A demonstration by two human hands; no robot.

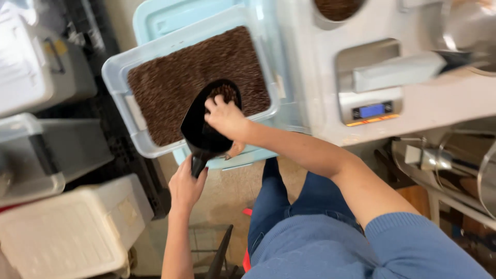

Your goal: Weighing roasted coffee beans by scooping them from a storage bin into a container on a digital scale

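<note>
Closest in, the left hand [185, 187] is wrapped tight around the handle of a black scoop [206, 124], while the right hand [225, 119] reaches into its bowl with fingers loosely curled over some coffee beans [223, 93], all hovering above the clear bin [114, 77] full of beans.

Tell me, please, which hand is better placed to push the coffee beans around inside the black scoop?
The right hand: its fingers are already inside the black scoop, touching the coffee beans. The left hand grips the scoop's handle.
</note>
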